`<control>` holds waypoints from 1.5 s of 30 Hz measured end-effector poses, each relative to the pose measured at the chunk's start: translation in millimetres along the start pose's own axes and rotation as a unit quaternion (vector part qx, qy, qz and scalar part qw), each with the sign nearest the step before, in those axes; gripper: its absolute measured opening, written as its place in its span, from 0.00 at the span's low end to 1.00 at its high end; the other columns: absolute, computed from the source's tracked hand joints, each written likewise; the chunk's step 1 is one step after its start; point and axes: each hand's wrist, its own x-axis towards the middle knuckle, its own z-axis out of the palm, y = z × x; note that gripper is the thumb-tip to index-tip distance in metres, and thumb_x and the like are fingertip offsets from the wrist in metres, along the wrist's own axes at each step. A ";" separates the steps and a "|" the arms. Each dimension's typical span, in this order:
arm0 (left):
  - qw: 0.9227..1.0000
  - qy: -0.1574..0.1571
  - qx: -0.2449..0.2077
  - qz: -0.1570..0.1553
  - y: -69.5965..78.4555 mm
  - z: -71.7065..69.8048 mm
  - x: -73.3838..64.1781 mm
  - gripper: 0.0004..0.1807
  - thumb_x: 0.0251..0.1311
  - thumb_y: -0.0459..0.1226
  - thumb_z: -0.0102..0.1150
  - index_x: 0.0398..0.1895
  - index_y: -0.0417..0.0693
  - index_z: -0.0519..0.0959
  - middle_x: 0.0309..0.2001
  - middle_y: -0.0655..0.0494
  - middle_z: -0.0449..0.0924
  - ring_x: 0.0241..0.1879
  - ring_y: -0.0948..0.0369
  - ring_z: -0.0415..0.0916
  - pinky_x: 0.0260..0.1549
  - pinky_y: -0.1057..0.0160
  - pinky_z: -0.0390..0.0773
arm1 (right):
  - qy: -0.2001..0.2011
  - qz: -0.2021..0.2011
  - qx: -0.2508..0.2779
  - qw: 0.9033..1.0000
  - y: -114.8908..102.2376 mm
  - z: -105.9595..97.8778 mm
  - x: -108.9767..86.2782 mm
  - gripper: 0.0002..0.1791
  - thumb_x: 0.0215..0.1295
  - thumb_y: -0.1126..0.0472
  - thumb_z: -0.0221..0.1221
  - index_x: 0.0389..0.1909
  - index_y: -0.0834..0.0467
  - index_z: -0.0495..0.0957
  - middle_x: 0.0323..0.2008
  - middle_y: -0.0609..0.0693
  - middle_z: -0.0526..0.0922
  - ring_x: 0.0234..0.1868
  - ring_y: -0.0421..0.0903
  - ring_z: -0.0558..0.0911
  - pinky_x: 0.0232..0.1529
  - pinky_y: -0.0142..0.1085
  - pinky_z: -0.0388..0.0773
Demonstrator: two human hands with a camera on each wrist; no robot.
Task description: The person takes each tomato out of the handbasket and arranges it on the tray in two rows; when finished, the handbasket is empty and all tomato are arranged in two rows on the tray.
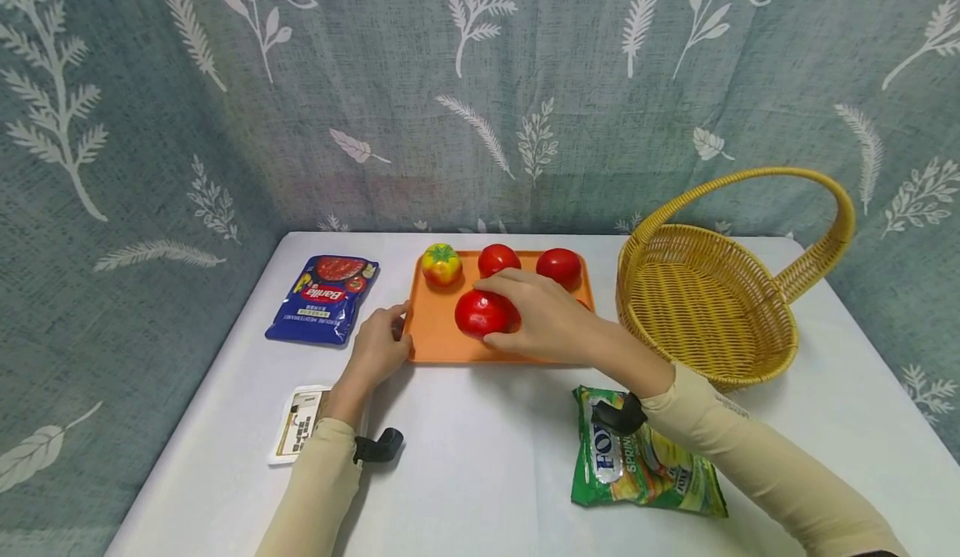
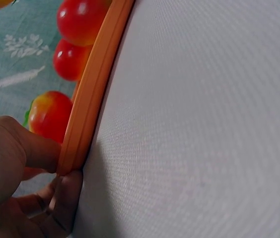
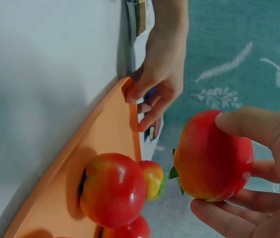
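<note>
My right hand holds a red tomato above the orange tray. Seen from the right wrist, this tomato has yellowish patches and green leaves, and thumb and fingers grip its sides. At the tray's near left corner, my left hand pinches the rim; in the left wrist view the thumb lies on one side of the wall and fingers on the other. Along the tray's far side sit a yellow-red tomato and two red tomatoes. Another red one is mostly hidden behind the right hand.
A yellow woven basket with a tall handle stands right of the tray. Left of the tray lies a blue Barilla pouch. A white flat packet is partly under the left forearm, a green bag beside the right sleeve.
</note>
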 end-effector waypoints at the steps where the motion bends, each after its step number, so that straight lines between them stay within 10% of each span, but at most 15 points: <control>1: 1.000 -0.001 -0.001 -0.001 -0.1 -0.2 0.0 0.33 0.58 0.28 0.58 0.70 0.36 0.69 0.45 0.40 0.77 0.38 0.51 0.76 0.40 0.54 0.77 | -0.002 0.000 0.002 1.000 -0.5 1.3 2.3 0.35 0.54 0.49 0.72 0.64 0.53 0.76 0.61 0.50 0.77 0.59 0.49 0.75 0.52 0.49 0.78; 45: 1.000 0.006 0.003 0.013 -2.3 0.1 0.0 0.33 0.55 0.27 0.57 0.68 0.35 0.70 0.46 0.37 0.77 0.44 0.46 0.76 0.47 0.47 0.74 | -0.101 0.021 0.015 0.995 0.3 58.2 81.2 0.38 0.56 0.54 0.72 0.67 0.57 0.71 0.63 0.53 0.74 0.62 0.50 0.72 0.56 0.44 0.76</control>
